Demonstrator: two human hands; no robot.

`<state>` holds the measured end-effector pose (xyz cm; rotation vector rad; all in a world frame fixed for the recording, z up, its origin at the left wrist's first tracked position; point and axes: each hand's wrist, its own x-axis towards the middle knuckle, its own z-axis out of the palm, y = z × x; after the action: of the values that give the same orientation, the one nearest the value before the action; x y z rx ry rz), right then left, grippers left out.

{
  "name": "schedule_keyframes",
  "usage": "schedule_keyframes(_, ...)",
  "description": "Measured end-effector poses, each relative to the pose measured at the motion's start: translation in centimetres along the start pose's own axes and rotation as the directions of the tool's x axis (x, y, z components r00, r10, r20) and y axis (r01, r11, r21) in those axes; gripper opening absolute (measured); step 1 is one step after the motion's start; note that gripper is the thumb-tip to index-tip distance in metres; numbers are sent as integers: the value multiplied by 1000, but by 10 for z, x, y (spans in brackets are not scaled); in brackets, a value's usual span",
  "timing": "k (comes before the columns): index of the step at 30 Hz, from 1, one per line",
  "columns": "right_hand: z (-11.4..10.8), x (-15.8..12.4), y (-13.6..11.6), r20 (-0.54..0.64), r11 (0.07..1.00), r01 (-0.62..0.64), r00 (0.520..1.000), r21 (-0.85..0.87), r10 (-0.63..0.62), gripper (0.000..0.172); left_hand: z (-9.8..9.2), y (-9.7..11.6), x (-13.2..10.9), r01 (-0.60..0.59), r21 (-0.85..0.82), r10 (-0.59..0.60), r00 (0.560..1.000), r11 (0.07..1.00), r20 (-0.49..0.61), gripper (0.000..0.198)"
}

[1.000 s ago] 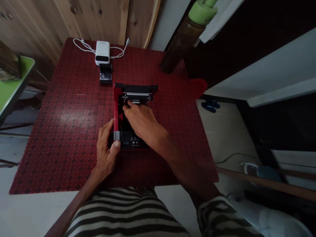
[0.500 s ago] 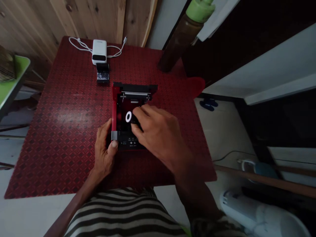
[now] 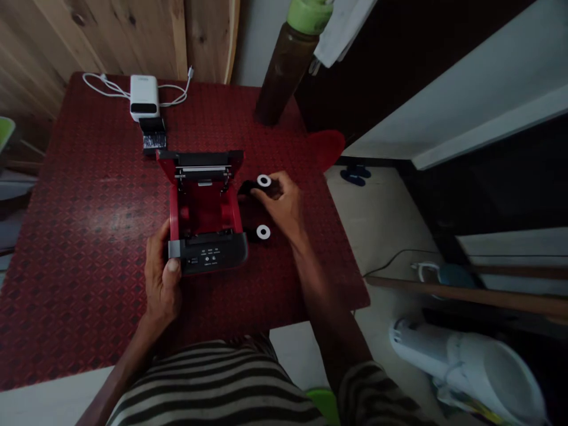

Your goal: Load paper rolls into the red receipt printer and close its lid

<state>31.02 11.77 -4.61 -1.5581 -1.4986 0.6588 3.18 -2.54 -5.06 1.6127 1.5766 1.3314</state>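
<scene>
A red and black printer (image 3: 206,255) stands on the table with its lid raised, showing a hollow red compartment inside. My left hand (image 3: 162,275) is wrapped around its front left corner, the thumb on top by the grey patch. To the printer's right, my right hand (image 3: 284,204) has thumb and fingers closed on a small black roll with a white ring end (image 3: 264,181), at or just above the tabletop. A second black roll with a white ring end (image 3: 263,232) lies nearer to me, beside the printer's right side, apart from my fingers.
On the red patterned table (image 3: 102,266), a white power bank (image 3: 144,94) with white cables sits at the back left, an opened small black case (image 3: 153,136) in front of it. A tall brown bottle with a green cap (image 3: 284,65) stands at the back. A red stool (image 3: 326,148) is beyond the right edge.
My right hand has come out of the printer's compartment and moved right with the roll. The compartment now shows bare. My left hand keeps its hold. The view has shifted right.
</scene>
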Motion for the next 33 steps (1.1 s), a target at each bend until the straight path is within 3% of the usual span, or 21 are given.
schedule_keyframes(5, 5, -4, 6, 78, 1000, -4, 997, 13, 3, 30, 1, 1, 1, -11, 9, 12, 1000, 1000, -23, 78)
schedule_keyframes(9, -6, -9, 12, 102, 998, -44, 994, 53, 38, 38, 1, 2, 1, -18, -2, 18, 1000, 1000, -22, 74)
schedule_keyframes(11, -19, -23, 15, 93, 995, -70, 994, 74, 63, 43, 0, 3, 1, -24, -3, 24, 1000, 1000, -11, 73)
schedule_keyframes(16, -47, -85, 7, 104, 986, -135, 987, 101, 125, 30, 0, 4, 1, -22, -1, 22, 1000, 1000, 2, 76)
schedule_keyframes(19, -35, -110, -3, 97, 986, -131, 988, 105, 121, 42, 1, 3, 2, -13, -6, 13, 1000, 1000, -6, 78)
schedule_keyframes(22, -15, -115, -8, 36, 989, -106, 994, 101, 103, 31, -1, 2, 2, -14, -19, 14, 1000, 1000, 14, 77)
schedule_keyframes(24, -14, -113, -13, 15, 988, -109, 994, 105, 108, 25, -2, 2, 1, -19, -20, 20, 999, 1000, 31, 75)
schedule_keyframes(27, -44, -111, -34, 39, 989, -80, 996, 128, 75, 27, -2, 3, 0, -19, -37, 21, 999, 999, 44, 72)
schedule_keyframes(29, -75, -107, -60, 135, 992, 2, 991, 128, -20, 23, -1, 2, 0, -20, -58, 22, 999, 998, 38, 71)
schedule_keyframes(31, -99, -97, -89, 274, 980, 133, 946, 148, -170, 25, 0, 2, -2, -16, -72, 18, 999, 997, 28, 71)
schedule_keyframes(33, -105, -82, -114, 408, 953, 243, 864, 178, -296, 34, 0, 1, -2, 0, -78, 3, 999, 997, 33, 71)
